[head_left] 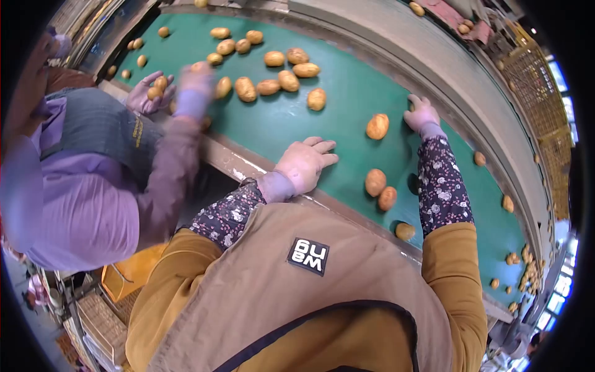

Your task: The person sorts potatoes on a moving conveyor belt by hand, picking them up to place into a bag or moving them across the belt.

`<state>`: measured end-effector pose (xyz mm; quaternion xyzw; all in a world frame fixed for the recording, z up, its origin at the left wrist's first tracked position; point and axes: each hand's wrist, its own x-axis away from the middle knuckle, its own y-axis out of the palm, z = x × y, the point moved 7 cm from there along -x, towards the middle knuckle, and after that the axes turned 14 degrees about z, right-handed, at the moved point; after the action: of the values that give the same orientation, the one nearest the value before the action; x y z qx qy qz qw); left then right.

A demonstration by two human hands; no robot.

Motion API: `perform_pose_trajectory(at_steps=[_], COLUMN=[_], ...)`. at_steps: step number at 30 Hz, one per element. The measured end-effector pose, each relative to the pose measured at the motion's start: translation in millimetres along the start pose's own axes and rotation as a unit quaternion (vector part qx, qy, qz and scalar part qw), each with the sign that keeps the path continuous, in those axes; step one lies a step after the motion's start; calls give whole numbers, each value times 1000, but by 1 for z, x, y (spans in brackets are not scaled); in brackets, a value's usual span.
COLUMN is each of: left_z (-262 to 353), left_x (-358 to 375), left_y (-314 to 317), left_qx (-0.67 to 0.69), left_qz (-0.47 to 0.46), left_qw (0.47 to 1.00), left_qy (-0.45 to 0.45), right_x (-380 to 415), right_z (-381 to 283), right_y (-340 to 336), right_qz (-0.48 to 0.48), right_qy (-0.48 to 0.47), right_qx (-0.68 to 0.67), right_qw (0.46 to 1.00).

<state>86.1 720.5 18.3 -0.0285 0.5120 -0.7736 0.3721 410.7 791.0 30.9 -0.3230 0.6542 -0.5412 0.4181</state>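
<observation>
My left hand (pixel 307 164), in a pale glove, lies at the near edge of the green conveyor belt (pixel 347 146) with its fingers spread and holding nothing. Across the belt, my right hand (pixel 422 115), gloved too, reaches to the far side; its fingers are apart and no potato shows in them. A potato (pixel 377 126) lies on the belt left of my right hand. Two touching potatoes, one of them a reddish-brown potato (pixel 375 182), rest between my forearms. Nearer my body sits a darker potato (pixel 405 232) by the belt's edge.
At left a co-worker (pixel 93 142) holds small potatoes (pixel 158 87) in one gloved hand; the other hand is motion-blurred over the belt. Several potatoes (pixel 245 89) lie upstream at upper left. A potato pile (pixel 530 276) is at far right. A metal rail (pixel 396 49) borders the far side.
</observation>
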Motion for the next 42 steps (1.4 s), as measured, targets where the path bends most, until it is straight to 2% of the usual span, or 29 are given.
perform_pose_trajectory(at_steps=[1,3,5,6,7,8,9,11,12,15,16,18,20,21,24,27,28,29,31,32,33,34,36,37,38,39,40,41,42], left_z=[0,8,-18,-27,-23,-23,-24,-28,-28,-30,-29,-32,-34,-38,-55,-68,-80,-82,-66,-63,-63,-59,-50,-46,-46,-45,-40,-36,-28], left_x=[-4,-8,11,16,2,4,7,6,2,8,9,9,8,10,17,20,23,27,13,8,2,-7,-20,-24,-24,-21,-20,-19,-19], left_y=[0,2,-9,-16,-4,-11,-21,-29,-32,-35,-37,-37,-42,-43,-45,-39,-23,-3,-8,-4,1,5,-1,-6,-8,-3,1,4,8], left_qx=[6,74,26,36,49,48,46,51,49,38,45,51,71,69,68,149,358,541,550,610,666,731,755,778,786,785,800,815,847], left_qz=[2,-20,-70,-38,-42,-16,10,22,4,-8,14,35,89,87,115,141,115,80,62,86,110,96,86,78,65,67,71,76,38], left_qw=[1000,997,995,996,997,996,995,992,989,986,989,990,991,991,986,966,880,732,723,668,607,542,520,499,519,520,507,494,469], left_qy=[5,8,-59,-70,-47,-69,-91,-117,-140,-162,-143,-125,-72,-73,-95,-158,-292,-406,-413,-418,-419,-403,-390,-375,-330,-330,-312,-294,-247], right_x=[6,12,9,6,5,1,16,35,44,64,68,82,100,111,134,147,148,149,151,149,145,141,134,133,138,143,149,153,157], right_z=[16,25,12,40,66,61,71,54,49,-13,-35,-92,-137,-153,-178,-158,-146,-131,-101,-83,-76,-56,-28,-37,-55,-72,-88,-98,-113], right_y=[1,3,31,39,36,46,47,19,12,-1,-9,-51,-56,-39,-10,-9,-12,-14,-21,-21,-31,-28,-24,-31,-37,-44,-44,-41,-48], right_qz=[-67,-36,42,48,83,107,-48,-92,-93,-131,-119,21,25,25,-111,-55,-34,-48,-25,-63,-2,-33,-76,-76,-104,-130,-180,-145,-123], right_qy=[27,28,-72,-51,-26,-26,224,268,269,117,56,-157,-227,-274,-193,-184,-192,-176,-170,-123,-132,-35,120,117,126,135,125,19,-36], right_qx=[56,67,86,101,-42,-214,-415,-495,-497,-572,-561,-491,-440,-321,-67,-67,-77,-87,-148,-185,-247,-341,-468,-473,-553,-623,-604,-544,-501], right_qw=[996,997,993,992,995,971,880,821,820,801,817,856,869,906,973,979,978,979,974,973,960,939,873,870,817,760,766,826,856])
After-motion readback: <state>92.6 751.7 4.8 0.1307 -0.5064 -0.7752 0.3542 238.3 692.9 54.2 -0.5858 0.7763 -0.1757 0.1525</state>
